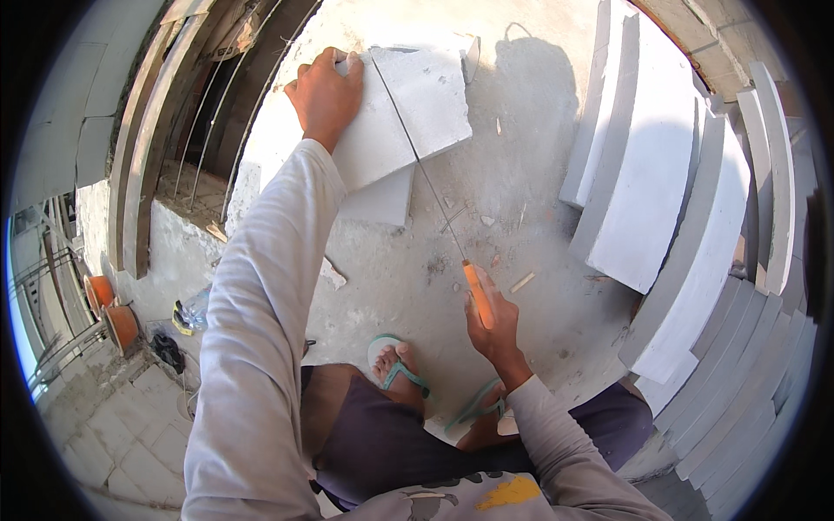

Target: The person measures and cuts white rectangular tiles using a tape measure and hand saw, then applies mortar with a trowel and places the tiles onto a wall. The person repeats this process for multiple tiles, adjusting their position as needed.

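My left hand (326,95) grips the upper left edge of a white lightweight block (430,95), which lies on another pale block (378,200) on the concrete floor. The fingers are bent over the edge. My right hand (493,323) is wrapped round the orange handle (478,291) of a saw, below the blocks. The saw's long thin blade (439,204) runs up from the handle across the top block to its far edge, to the right of my left hand.
Long white blocks (643,182) stand in rows along the right. At the left are a barred opening (195,139), wooden boards (137,200), two orange containers (122,326) and a clear plastic item (193,313). My sandalled feet (395,365) are on the floor below the blocks.
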`<state>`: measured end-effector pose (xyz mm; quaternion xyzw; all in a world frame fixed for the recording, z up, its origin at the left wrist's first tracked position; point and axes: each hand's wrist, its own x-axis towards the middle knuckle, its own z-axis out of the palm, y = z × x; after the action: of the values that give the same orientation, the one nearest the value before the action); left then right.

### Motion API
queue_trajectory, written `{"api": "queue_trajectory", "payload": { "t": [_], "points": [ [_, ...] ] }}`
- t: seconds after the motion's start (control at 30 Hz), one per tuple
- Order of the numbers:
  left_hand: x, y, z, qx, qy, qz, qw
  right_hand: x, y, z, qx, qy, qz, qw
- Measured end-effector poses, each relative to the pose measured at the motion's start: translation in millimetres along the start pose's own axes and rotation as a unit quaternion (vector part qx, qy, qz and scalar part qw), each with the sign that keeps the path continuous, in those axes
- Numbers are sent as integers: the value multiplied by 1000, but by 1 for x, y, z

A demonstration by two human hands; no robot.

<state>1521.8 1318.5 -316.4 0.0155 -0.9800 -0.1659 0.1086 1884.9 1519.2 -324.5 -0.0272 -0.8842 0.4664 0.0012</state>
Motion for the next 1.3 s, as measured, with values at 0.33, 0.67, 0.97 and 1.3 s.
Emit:
{"api": "queue_trajectory", "payload": {
  "t": [0.33,0.67,0.97,1.3],
  "points": [
    [-1,1,2,-1,-13,24,1000,19,-3,24,53,59,13,997],
    [-3,3,1,-1,-28,21,999,17,-3,35,42,52,19,998],
    [0,4,1,1,0,40,999,9,4,39,59,54,35,996],
    [-6,2,7,6,7,30,999,-9,30,45,56,56,26,997]
  ]
}}
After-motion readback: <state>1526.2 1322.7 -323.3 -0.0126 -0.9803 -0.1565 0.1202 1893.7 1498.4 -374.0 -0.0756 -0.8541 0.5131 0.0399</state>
